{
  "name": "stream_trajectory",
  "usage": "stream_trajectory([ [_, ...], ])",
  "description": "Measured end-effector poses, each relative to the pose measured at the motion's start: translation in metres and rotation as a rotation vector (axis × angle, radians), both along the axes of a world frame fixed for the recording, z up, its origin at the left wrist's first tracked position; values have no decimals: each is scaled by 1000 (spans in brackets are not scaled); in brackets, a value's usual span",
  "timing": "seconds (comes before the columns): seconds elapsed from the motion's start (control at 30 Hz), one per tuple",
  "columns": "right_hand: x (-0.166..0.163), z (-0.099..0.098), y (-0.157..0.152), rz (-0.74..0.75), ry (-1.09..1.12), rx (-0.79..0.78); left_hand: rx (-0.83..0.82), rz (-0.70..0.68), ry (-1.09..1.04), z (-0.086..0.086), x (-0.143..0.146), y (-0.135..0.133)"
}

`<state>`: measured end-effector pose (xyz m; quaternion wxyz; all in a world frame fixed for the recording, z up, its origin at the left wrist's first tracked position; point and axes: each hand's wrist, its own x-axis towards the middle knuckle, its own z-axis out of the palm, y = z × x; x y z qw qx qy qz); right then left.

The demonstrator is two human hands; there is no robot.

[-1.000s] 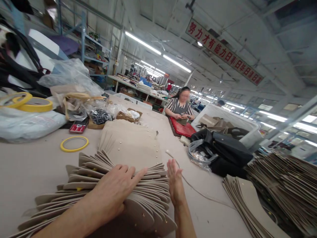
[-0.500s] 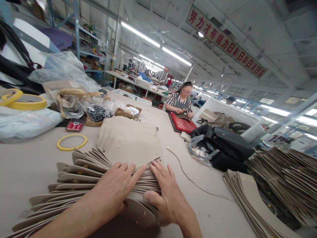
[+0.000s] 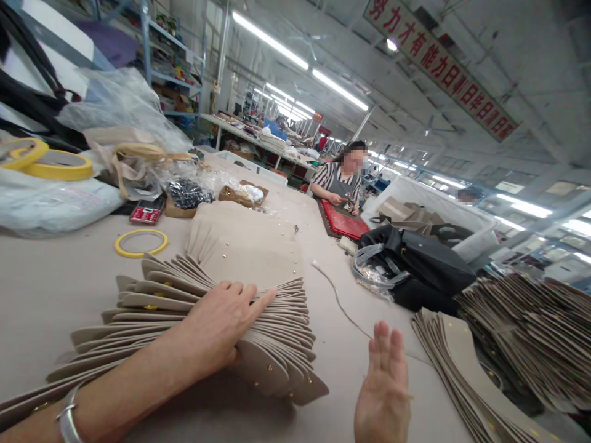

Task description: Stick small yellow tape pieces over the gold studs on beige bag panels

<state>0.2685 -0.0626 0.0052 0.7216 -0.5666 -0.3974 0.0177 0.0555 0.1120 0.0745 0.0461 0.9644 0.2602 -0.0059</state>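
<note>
My left hand (image 3: 221,326) lies flat on top of a big fan of tan pieces (image 3: 152,298). My fingers are spread out and press down. They are not curled around anything. The fan sits by the near edge of the table (image 3: 55,289), about in the middle. The pieces lean on each other like fallen cards, and some have little shiny studs.

My right hand (image 3: 383,394) is up in the air, off to the right of the fan. It is open with the fingers close together. It holds nothing and touches nothing.

Just behind the fan is a flat pile of the same tan pieces (image 3: 244,246). A thin cord (image 3: 339,301) runs across the table between the fan and a black bag (image 3: 420,264). More stacks of pieces (image 3: 466,369) lie by the right edge. A yellow tape ring (image 3: 141,242) lies toward the left edge. A person (image 3: 344,181) works at the far end.

What could go wrong? I think the fan could slide apart. Only one hand is on it, and the pieces look smooth. If I push too hard or lift my hand fast, the front ones could slip toward the near edge and drop off. My right hand could also catch the cord and drag it.
</note>
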Motion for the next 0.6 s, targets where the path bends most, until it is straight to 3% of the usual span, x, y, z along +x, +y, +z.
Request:
stream_trajectory([
  [0.1, -25, -28, 3, 46, 15, -136, 7, -3, 6, 3, 0, -2],
  [0.13, -37, -31, 9, 124, 31, -205, 13, -2, 9, 4, 0, -2],
  [0.2, -57, -27, 21, 219, 15, -268, 25, 2, 17, 7, 0, -4],
  [0.33, -71, -21, 35, 207, -39, -276, 32, -15, 28, 8, -3, -7],
  [0.5, -34, -57, 25, 241, 44, -149, 39, -26, 19, -1, -7, -12],
  [0.6, 10, -66, 23, 151, 210, -217, 36, -57, 24, -13, -10, -17],
])
